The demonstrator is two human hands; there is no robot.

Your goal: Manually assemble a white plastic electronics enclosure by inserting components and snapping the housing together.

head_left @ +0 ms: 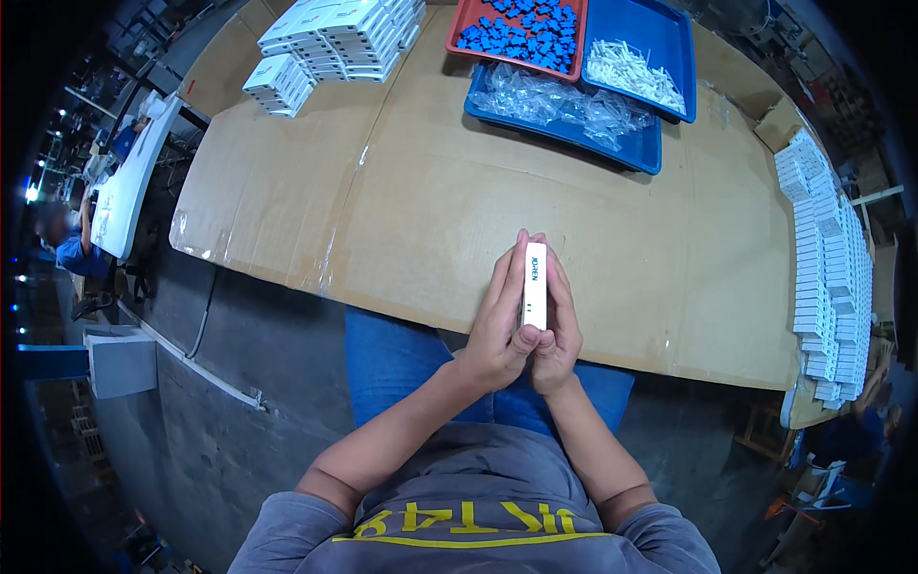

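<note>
A slim white box-shaped piece (535, 287), with dark print on its narrow face, stands on edge between my two palms. My left hand (497, 330) presses along its left side, fingers stretched forward and the thumb at the near end. Against the opposite side lies my right hand (562, 335), its thumb also at the near end. Both hands are closed on the piece above the front edge of the cardboard-covered table (459, 220). The palms hide its broad sides.
White flat boxes (335, 43) are stacked at the far left. A red tray (464, 48) of blue parts and a blue tray (690, 57) of white pieces overlap another blue tray (574, 141) holding clear bags. More white stacks (813, 277) stand right; a person (75, 251) sits left.
</note>
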